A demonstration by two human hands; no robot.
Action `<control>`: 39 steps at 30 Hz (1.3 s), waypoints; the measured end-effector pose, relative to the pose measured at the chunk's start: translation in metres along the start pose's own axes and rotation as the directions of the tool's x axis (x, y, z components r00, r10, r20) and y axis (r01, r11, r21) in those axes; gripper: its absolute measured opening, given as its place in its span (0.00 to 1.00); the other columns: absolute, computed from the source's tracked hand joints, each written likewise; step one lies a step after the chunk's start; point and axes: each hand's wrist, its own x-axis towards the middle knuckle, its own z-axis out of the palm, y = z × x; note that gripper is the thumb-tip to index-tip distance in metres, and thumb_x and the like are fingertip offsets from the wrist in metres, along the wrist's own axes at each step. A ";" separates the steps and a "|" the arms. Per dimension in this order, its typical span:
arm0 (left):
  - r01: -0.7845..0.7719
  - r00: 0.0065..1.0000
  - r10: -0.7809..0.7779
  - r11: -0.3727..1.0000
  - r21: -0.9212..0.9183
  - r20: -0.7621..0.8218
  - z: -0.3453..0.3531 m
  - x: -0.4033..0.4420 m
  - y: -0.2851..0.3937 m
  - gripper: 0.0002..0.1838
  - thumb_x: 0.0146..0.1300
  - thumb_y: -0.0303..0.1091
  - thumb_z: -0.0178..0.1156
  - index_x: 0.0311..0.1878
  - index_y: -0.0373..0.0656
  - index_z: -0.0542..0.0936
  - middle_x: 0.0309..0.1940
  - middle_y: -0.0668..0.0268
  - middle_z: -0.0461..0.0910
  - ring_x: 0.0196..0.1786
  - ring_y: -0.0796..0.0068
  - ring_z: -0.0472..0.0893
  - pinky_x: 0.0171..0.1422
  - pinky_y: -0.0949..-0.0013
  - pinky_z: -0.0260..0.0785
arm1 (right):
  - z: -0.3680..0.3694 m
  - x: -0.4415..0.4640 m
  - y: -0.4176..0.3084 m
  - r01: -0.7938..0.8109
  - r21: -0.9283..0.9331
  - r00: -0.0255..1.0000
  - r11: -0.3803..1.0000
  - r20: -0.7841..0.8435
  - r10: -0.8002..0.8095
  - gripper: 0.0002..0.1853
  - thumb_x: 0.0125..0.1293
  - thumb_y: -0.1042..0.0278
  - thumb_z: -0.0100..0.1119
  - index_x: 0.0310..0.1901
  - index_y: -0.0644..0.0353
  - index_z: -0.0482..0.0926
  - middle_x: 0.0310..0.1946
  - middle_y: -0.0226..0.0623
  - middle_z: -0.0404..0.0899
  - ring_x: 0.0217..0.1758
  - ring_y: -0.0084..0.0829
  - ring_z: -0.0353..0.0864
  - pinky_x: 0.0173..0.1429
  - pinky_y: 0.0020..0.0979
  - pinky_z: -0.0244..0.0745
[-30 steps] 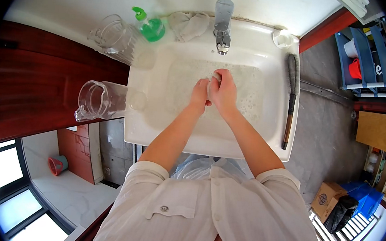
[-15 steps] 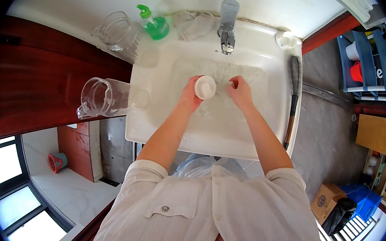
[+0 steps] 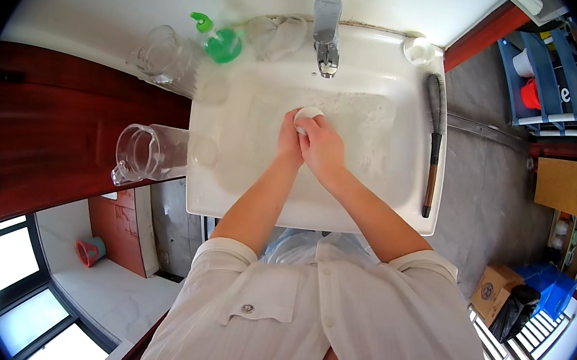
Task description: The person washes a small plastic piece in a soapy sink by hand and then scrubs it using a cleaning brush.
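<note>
Left hand [image 3: 291, 138] and right hand [image 3: 324, 149] closed around 1 small white cup [image 3: 308, 115], mid-frame above the sink [image 3: 313, 213].
Fingers of both curl narrowly against it. Left: 2 clear pitchers [image 3: 170, 146]; upper left: 1 green pump bottle [image 3: 223, 46]; upper right: 1 readable white letter "e" [image 3: 565, 95].

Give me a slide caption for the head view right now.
Left hand and right hand hold a white cup over the sink.
</note>
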 end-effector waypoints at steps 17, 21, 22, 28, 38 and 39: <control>0.277 0.935 -0.339 0.883 0.379 0.105 -0.028 0.013 0.017 0.13 0.60 0.46 0.50 0.43 0.52 0.74 0.32 0.67 0.74 0.31 0.70 0.75 0.22 0.68 0.62 | -0.036 0.021 0.026 0.396 0.101 0.913 0.913 0.062 -0.403 0.10 0.51 0.79 0.55 0.35 0.53 0.73 0.31 0.34 0.71 0.34 0.38 0.75 0.35 0.35 0.71; 0.195 0.973 -0.228 0.874 0.446 0.022 -0.019 0.007 0.020 0.14 0.61 0.48 0.49 0.44 0.52 0.73 0.33 0.67 0.75 0.31 0.70 0.74 0.23 0.69 0.60 | -0.022 0.014 0.042 0.293 -0.192 0.954 0.937 0.120 -0.274 0.09 0.51 0.75 0.56 0.36 0.53 0.74 0.28 0.35 0.72 0.32 0.38 0.76 0.34 0.34 0.72; 0.193 0.974 -0.226 0.874 0.447 0.022 -0.016 0.005 0.021 0.14 0.61 0.48 0.49 0.44 0.52 0.73 0.33 0.67 0.75 0.31 0.70 0.74 0.23 0.69 0.60 | -0.022 0.010 0.043 0.182 -0.233 0.972 0.955 0.190 -0.138 0.09 0.52 0.73 0.56 0.36 0.53 0.74 0.27 0.36 0.72 0.31 0.39 0.76 0.35 0.35 0.72; 0.170 0.970 -0.193 0.974 0.151 0.151 -0.021 0.001 0.022 0.16 0.63 0.49 0.47 0.48 0.52 0.71 0.38 0.68 0.76 0.40 0.67 0.75 0.31 0.62 0.64 | -0.037 0.015 0.005 -0.380 0.365 0.921 0.850 0.070 0.382 0.07 0.54 0.70 0.55 0.35 0.57 0.72 0.28 0.38 0.73 0.31 0.44 0.76 0.36 0.40 0.72; 0.168 0.965 -0.160 0.986 -0.020 0.206 -0.021 0.013 0.008 0.16 0.65 0.48 0.45 0.47 0.48 0.73 0.42 0.66 0.76 0.44 0.70 0.75 0.42 0.64 0.68 | -0.029 0.003 -0.013 0.149 -0.094 0.989 0.984 -0.004 -0.150 0.14 0.49 0.69 0.60 0.40 0.57 0.73 0.37 0.39 0.71 0.41 0.39 0.73 0.40 0.37 0.71; 0.163 0.972 -0.154 0.986 -0.039 0.180 -0.018 0.008 0.012 0.16 0.64 0.46 0.47 0.47 0.47 0.73 0.41 0.64 0.76 0.45 0.69 0.76 0.45 0.62 0.71 | -0.029 0.003 -0.010 0.219 -0.177 0.975 0.960 0.016 -0.219 0.13 0.49 0.71 0.60 0.39 0.57 0.74 0.35 0.37 0.71 0.39 0.38 0.73 0.40 0.36 0.71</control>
